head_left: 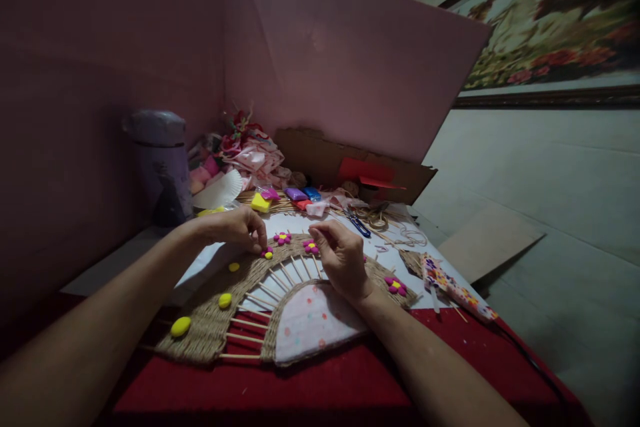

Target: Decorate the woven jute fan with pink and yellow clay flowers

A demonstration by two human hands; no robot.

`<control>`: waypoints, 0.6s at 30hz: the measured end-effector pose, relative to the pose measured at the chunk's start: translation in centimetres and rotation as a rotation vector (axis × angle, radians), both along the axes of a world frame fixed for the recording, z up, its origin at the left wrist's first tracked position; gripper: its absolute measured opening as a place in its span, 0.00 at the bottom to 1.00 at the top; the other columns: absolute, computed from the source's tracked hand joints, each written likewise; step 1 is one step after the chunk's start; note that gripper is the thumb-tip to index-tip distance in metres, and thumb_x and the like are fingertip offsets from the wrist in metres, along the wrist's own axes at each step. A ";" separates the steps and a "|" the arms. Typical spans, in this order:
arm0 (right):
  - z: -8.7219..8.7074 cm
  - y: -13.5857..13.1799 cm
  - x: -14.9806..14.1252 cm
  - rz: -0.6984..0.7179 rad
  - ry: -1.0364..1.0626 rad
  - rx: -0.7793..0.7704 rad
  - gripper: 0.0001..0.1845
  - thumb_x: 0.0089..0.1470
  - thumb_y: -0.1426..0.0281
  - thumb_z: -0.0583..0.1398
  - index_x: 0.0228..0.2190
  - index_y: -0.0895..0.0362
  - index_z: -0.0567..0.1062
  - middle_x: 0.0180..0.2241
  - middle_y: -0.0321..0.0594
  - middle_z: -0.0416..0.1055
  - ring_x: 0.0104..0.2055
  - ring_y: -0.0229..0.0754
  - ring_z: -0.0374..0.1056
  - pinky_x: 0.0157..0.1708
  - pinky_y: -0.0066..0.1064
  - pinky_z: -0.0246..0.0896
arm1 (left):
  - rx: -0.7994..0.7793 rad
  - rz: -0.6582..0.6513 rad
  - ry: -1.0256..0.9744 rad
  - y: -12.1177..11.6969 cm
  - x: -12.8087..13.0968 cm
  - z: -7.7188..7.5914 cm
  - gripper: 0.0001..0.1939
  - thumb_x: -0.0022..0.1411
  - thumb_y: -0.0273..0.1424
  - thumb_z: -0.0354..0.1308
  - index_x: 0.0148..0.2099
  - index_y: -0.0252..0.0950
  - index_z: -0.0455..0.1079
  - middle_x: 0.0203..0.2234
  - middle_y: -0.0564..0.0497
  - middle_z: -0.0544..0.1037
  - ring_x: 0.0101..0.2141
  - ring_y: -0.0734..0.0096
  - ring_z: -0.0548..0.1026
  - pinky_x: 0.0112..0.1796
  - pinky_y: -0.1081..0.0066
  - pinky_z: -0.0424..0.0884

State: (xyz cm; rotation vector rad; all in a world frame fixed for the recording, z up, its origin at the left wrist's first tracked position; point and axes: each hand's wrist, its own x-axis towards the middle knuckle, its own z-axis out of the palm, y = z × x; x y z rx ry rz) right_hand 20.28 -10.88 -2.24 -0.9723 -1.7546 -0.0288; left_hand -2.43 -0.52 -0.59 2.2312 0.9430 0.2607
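Observation:
A half-round woven fan (210, 323) of jute cord and wooden sticks lies on the red cloth (300, 387). Pink clay flowers with yellow centres (283, 238) sit along its arc, and yellow clay blobs (181, 326) lie on its left side. My left hand (235, 227) rests on the arc with fingertips pinched at a small pink and yellow flower (268, 253). My right hand (343, 257) hovers over the arc's middle with fingers curled together beside another flower (311, 247); what it holds, if anything, is hidden.
Packets of coloured clay (295, 195), blue scissors (359, 224), loose cord (375, 217), a paper plate (219, 191) and pink craft scraps (250, 150) lie behind. A lidded container (160, 160) stands at the left. A cardboard box (350, 163) and a pink partition (325, 47) close off the back.

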 end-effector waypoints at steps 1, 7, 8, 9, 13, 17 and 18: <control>0.0 0.0 0.0 0.001 -0.001 0.004 0.06 0.55 0.71 0.55 0.31 0.57 0.72 0.28 0.38 0.71 0.30 0.38 0.66 0.30 0.28 0.60 | -0.002 -0.002 0.000 -0.1 0.1 0.0 0.11 0.40 0.36 0.64 0.28 0.37 0.77 0.18 0.55 0.71 0.23 0.76 0.63 0.24 0.75 0.55; 0.0 0.0 0.0 0.003 0.001 0.015 0.06 0.55 0.72 0.55 0.31 0.57 0.72 0.28 0.39 0.71 0.30 0.38 0.66 0.30 0.29 0.60 | -0.008 0.013 0.036 -0.3 0.2 0.1 0.13 0.39 0.38 0.65 0.29 0.37 0.77 0.18 0.54 0.72 0.24 0.74 0.65 0.26 0.75 0.57; 0.0 0.0 0.0 0.005 0.002 0.014 0.06 0.55 0.72 0.55 0.31 0.57 0.72 0.29 0.39 0.71 0.30 0.38 0.66 0.30 0.29 0.60 | -0.007 0.017 0.031 -0.3 0.2 0.1 0.12 0.39 0.38 0.65 0.28 0.37 0.77 0.19 0.54 0.73 0.24 0.74 0.65 0.26 0.75 0.57; 0.0 0.0 0.0 0.007 0.003 0.013 0.06 0.55 0.72 0.55 0.31 0.57 0.72 0.29 0.39 0.71 0.30 0.38 0.66 0.30 0.29 0.60 | -0.004 0.028 0.018 -0.3 0.2 0.1 0.12 0.40 0.37 0.64 0.28 0.36 0.77 0.19 0.54 0.73 0.24 0.74 0.65 0.26 0.75 0.57; 0.0 0.0 0.0 0.007 0.004 0.013 0.05 0.55 0.72 0.55 0.31 0.57 0.72 0.28 0.39 0.71 0.30 0.38 0.66 0.30 0.28 0.60 | 0.004 0.144 -0.059 0.1 0.5 -0.4 0.13 0.43 0.39 0.61 0.26 0.34 0.73 0.17 0.55 0.68 0.21 0.76 0.62 0.23 0.75 0.55; 0.0 0.0 0.0 0.010 -0.007 0.021 0.05 0.55 0.72 0.55 0.31 0.57 0.72 0.28 0.38 0.71 0.29 0.37 0.65 0.30 0.28 0.60 | -0.001 0.171 -0.048 0.3 0.9 -1.1 0.17 0.41 0.44 0.62 0.24 0.33 0.69 0.15 0.56 0.65 0.19 0.77 0.60 0.21 0.75 0.52; 0.0 0.0 0.0 0.010 -0.009 0.022 0.05 0.55 0.72 0.55 0.31 0.57 0.72 0.28 0.38 0.71 0.29 0.37 0.65 0.30 0.28 0.60 | -0.007 0.167 -0.045 0.3 1.0 -1.2 0.18 0.40 0.44 0.63 0.23 0.33 0.69 0.15 0.56 0.65 0.19 0.77 0.60 0.21 0.75 0.52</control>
